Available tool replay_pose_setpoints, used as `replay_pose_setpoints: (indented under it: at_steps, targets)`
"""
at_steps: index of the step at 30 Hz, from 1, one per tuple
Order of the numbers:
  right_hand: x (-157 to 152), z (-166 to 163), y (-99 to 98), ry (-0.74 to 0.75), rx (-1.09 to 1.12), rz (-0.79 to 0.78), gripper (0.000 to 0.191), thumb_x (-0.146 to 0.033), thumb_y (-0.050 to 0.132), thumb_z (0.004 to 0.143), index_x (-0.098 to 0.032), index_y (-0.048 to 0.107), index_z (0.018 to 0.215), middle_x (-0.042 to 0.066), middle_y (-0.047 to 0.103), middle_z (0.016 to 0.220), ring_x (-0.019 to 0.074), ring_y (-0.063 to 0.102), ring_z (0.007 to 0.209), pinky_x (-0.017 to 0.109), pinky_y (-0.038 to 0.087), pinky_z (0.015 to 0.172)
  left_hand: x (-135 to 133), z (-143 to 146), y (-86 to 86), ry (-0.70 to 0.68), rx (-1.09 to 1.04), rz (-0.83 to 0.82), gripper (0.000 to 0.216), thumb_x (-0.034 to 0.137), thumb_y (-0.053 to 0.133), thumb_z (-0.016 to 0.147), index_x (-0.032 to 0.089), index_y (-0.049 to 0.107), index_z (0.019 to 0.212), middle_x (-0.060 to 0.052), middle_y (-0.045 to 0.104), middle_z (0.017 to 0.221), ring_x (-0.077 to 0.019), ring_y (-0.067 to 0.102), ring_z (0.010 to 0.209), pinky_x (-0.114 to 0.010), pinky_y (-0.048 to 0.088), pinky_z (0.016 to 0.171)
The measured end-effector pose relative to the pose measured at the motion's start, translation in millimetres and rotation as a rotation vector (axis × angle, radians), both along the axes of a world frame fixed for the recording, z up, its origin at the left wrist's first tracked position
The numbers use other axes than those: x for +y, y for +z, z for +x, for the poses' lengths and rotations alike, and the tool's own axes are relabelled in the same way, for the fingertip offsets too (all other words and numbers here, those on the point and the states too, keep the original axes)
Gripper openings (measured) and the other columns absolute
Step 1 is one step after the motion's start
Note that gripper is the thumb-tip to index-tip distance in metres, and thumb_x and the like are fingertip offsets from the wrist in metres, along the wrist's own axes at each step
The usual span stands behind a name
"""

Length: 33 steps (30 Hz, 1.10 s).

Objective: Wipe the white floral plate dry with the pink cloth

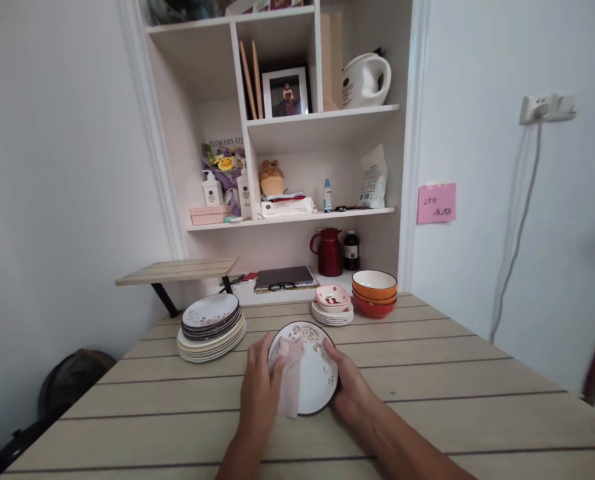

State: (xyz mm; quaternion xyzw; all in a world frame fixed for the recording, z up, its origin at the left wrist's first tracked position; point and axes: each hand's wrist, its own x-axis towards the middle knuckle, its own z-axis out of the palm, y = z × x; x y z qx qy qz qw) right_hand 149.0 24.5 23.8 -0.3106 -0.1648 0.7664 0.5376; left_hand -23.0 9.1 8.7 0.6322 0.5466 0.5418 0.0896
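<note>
A white plate (317, 380) with a dark rim and a brown flower pattern is tilted up over the table, facing me. My right hand (350, 383) grips its right edge, thumb on the front and fingers behind. At the left edge, my left hand (262, 377) pinches a thin pale pink cloth (291, 383) against the plate's face. The cloth hangs down past the plate's lower left part. The fingers behind the plate are hidden.
Stacked plates (211, 327) stand at the left on the slatted table (427, 380). Small dishes (332, 307) and orange and red bowls (375, 293) stand at the back right. A raised wooden shelf (177, 270) juts over the back left. Behind are a laptop (285, 277) and a red jug (329, 253).
</note>
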Motion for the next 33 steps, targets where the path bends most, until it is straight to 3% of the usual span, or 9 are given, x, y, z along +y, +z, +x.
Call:
replay_pose_setpoints:
  at_steps: [5, 9, 13, 17, 21, 25, 28, 30, 33]
  targets:
    - [-0.5, 0.1, 0.0, 0.057, 0.034, -0.036, 0.049, -0.039, 0.063, 0.082, -0.008, 0.061, 0.119, 0.013, 0.078, 0.087, 0.0262, 0.073, 0.086, 0.04, 0.05, 0.092, 0.7, -4.3, 2.0, 0.289, 0.187, 0.276, 0.047, 0.032, 0.047, 0.091, 0.022, 0.047, 0.136, -0.015, 0.046, 0.126, -0.0287, 0.048, 0.12, -0.051, 0.044, 0.098]
    - [0.5, 1.4, -0.6, 0.063, 0.068, -0.015, 0.047, -0.04, 0.062, 0.082, -0.009, 0.063, 0.117, 0.014, 0.078, 0.088, 0.0265, 0.072, 0.091, 0.04, 0.05, 0.093, -3.8, -3.5, 5.5, 0.204, 0.305, 0.23, 0.034, 0.031, 0.042, 0.093, 0.025, 0.062, 0.12, -0.012, 0.051, 0.12, -0.0237, 0.057, 0.105, -0.046, 0.05, 0.092]
    - [3.2, 2.4, -3.0, 0.061, 0.079, -0.02, 0.044, -0.043, 0.059, 0.083, -0.009, 0.065, 0.111, 0.014, 0.078, 0.086, 0.0277, 0.072, 0.091, 0.042, 0.05, 0.092, -7.7, 7.0, 2.3, 0.118, 0.436, 0.157, 0.03, 0.029, 0.044, 0.092, 0.025, 0.069, 0.108, -0.011, 0.058, 0.121, -0.0254, 0.058, 0.109, -0.045, 0.051, 0.092]
    - [5.8, 3.2, -5.1, 0.052, 0.074, -0.003, 0.039, -0.04, 0.06, 0.083, -0.01, 0.067, 0.105, 0.013, 0.078, 0.084, 0.0259, 0.072, 0.084, 0.039, 0.05, 0.09, -11.4, 15.9, -5.6, -0.055, 0.613, 0.044, 0.04, 0.018, 0.055, 0.082, 0.026, 0.064, 0.12, -0.01, 0.058, 0.132, -0.0267, 0.054, 0.122, -0.046, 0.045, 0.103]
    - [6.8, 4.6, -4.4, 0.047, 0.104, 0.027, 0.031, -0.032, 0.061, 0.082, -0.01, 0.068, 0.102, 0.011, 0.078, 0.082, 0.0234, 0.073, 0.079, 0.036, 0.051, 0.089, -12.6, 17.1, -8.9, -0.126, 0.597, -0.032, 0.06, 0.008, 0.052, 0.078, 0.027, 0.052, 0.135, -0.008, 0.044, 0.148, -0.0233, 0.042, 0.135, -0.042, 0.038, 0.111]
    - [5.4, 5.1, -1.5, 0.079, 0.103, -0.012, 0.035, -0.035, 0.059, 0.083, -0.01, 0.067, 0.107, 0.012, 0.078, 0.087, 0.0243, 0.072, 0.084, 0.038, 0.051, 0.089, -10.8, 16.4, -8.3, -0.069, 0.537, -0.058, 0.063, 0.005, 0.051, 0.077, 0.028, 0.051, 0.136, -0.008, 0.034, 0.154, -0.0227, 0.037, 0.138, -0.04, 0.037, 0.111]
    - [4.7, 4.6, -0.5, 0.087, 0.102, -0.038, 0.04, -0.037, 0.06, 0.082, -0.01, 0.065, 0.111, 0.013, 0.078, 0.089, 0.0254, 0.072, 0.088, 0.039, 0.051, 0.089, -10.5, 18.0, -8.0, 0.039, 0.553, -0.095, 0.056, 0.01, 0.055, 0.079, 0.03, 0.056, 0.132, -0.01, 0.047, 0.144, -0.0268, 0.045, 0.132, -0.044, 0.041, 0.106]
    - [4.9, 4.0, -0.6, 0.076, 0.099, -0.036, 0.042, -0.037, 0.062, 0.081, -0.01, 0.064, 0.113, 0.013, 0.078, 0.087, 0.026, 0.072, 0.089, 0.039, 0.051, 0.089, -12.2, 20.4, -6.8, 0.065, 0.563, -0.101, 0.055, 0.01, 0.054, 0.08, 0.03, 0.056, 0.132, -0.01, 0.056, 0.132, -0.0254, 0.052, 0.124, -0.04, 0.045, 0.102]
    - [5.1, 3.3, -0.3, 0.075, 0.095, -0.011, 0.042, -0.038, 0.064, 0.08, -0.01, 0.064, 0.112, 0.013, 0.078, 0.085, 0.0266, 0.072, 0.09, 0.04, 0.05, 0.09, -17.5, 26.3, -2.7, -0.019, 0.61, -0.063, 0.056, 0.006, 0.052, 0.08, 0.03, 0.057, 0.13, -0.008, 0.062, 0.122, -0.0206, 0.06, 0.112, -0.03, 0.05, 0.094]
